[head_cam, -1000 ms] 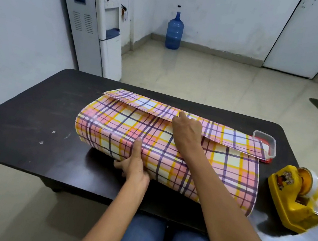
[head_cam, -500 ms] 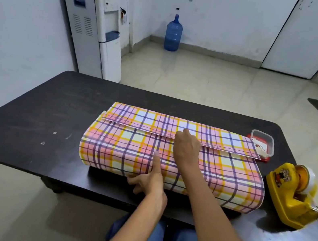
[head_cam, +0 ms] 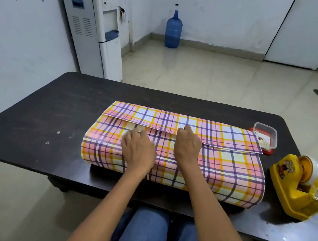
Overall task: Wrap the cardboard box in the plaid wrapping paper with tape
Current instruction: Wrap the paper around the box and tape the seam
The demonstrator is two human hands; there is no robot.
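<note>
Room of pale glossy floor tiles (head_cam: 225,79) and white walls (head_cam: 10,30); dark, scuffed table (head_cam: 49,111) with rounded corners. Smooth plaid paper (head_cam: 219,169) lay mid-table, bulging over the hidden box, its far flap overlapping the near one. A yellow plastic tape dispenser (head_cam: 291,186) stood just right of it. The left hand (head_cam: 137,152) lay flat on the paper; the right hand (head_cam: 188,149) was bent-fingered at the flap's edge, and whether it pinched or only pressed was unclear.

Soft even indoor light, wide-angle edge bending, slight blur.
</note>
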